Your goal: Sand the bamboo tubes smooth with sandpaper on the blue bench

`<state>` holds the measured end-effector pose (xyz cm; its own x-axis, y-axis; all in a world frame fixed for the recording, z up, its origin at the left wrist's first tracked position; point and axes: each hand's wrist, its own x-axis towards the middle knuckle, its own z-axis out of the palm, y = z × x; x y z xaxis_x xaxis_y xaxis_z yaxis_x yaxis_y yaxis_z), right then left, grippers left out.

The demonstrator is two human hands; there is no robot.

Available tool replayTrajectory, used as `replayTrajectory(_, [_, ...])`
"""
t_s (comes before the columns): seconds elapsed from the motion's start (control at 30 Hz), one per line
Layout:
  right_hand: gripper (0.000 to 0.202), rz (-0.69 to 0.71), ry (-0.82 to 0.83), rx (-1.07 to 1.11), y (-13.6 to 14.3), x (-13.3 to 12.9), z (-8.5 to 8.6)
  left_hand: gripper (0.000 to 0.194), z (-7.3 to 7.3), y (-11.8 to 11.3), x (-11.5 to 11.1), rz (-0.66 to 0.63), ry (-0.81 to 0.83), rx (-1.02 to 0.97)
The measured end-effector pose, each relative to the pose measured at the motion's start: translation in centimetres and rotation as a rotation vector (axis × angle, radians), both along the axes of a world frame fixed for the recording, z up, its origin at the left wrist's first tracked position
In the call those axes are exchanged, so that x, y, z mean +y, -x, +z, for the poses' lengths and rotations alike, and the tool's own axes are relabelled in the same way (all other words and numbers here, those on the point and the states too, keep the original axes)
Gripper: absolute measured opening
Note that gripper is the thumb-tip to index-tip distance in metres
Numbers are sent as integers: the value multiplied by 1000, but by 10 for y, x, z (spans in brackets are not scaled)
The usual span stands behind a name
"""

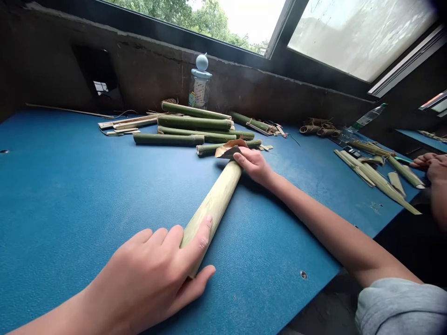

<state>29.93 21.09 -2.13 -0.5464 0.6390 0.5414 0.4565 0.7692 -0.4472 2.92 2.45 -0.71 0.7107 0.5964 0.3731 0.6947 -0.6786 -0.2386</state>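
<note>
A pale, peeled bamboo piece [217,197] lies slantwise on the blue table [104,195], its near end toward me. My left hand [164,267] grips that near end, with the index finger stretched along its top and the thumb at its right side. At the far end, my right hand [253,163] holds a folded sheet of sandpaper [232,149], dark on one side and brown on the other, against the bamboo. The fingertips of my right hand are partly hidden by the sheet.
Several green bamboo pieces [193,123] lie beyond my right hand, with a blue-topped jar [200,83] behind them. Split bamboo [380,179] and a plastic bottle [366,118] are at the right, near another person's hands [433,165]. The table's edge runs along the lower right.
</note>
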Motion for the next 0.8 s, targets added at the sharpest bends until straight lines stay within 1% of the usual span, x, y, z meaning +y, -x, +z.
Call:
replayTrajectory(0.03, [43, 54, -5, -5, 6, -9, 3, 48, 0, -1, 0, 5, 0, -3])
replayTrajectory(0.07, [40, 145, -13, -29, 14, -21, 6, 47, -1, -1, 0, 6, -5, -11])
replayTrajectory(0.13, [34, 372, -18, -107, 32, -47, 11, 44, -1, -1, 0, 10, -28, -17])
replayTrajectory(0.17, [33, 472, -18, -149, 38, -55, 12, 42, -1, -1, 0, 19, -50, -16])
replayTrajectory(0.2, [33, 528, -21, -178, 41, -59, 12, 42, -1, -1, 0, 35, -72, -10])
replayTrajectory(0.23, [34, 530, -28, -190, 41, -56, 12, 42, -1, -1, -1, 54, -94, 0])
replayTrajectory(0.27, [36, 480, -40, -185, 37, -49, 11, 44, -1, -1, -2, 73, -111, 12])
replayTrajectory(0.37, [42, 204, -61, -127, 17, -19, 7, 46, 2, -1, -3, 116, -138, 42])
replayTrajectory(0.4, [42, 161, -54, -126, 13, -15, 8, 44, 3, 0, -2, 126, -137, 42])
replayTrajectory(0.43, [40, 167, -40, -136, 13, -16, 9, 42, 3, 0, -1, 136, -129, 36])
replayTrajectory(0.47, [37, 224, -20, -155, 16, -22, 10, 41, 4, 1, 1, 143, -111, 25])
replayTrajectory(0.57, [38, 530, 23, -218, 35, -57, 16, 41, 5, 3, 6, 142, -2, -24])
replayTrajectory(0.6, [39, 607, 21, -224, 40, -65, 16, 42, 6, 3, 6, 146, 40, -33])
replayTrajectory(0.63, [39, 636, 12, -221, 42, -68, 15, 42, 7, 3, 6, 158, 90, -32])
replayTrajectory(0.67, [39, 608, 1, -206, 42, -64, 14, 42, 9, 2, 5, 179, 148, -20])
replayTrajectory(0.7, [38, 531, -8, -181, 37, -56, 11, 42, 11, 0, 4, 209, 216, 0])
replayTrajectory(0.77, [36, 297, 26, -112, 21, -29, 5, 42, 18, -2, 3, 304, 379, 67])
replayTrajectory(0.8, [38, 181, 88, -56, 11, -15, 2, 42, 22, -1, 5, 376, 459, 110])
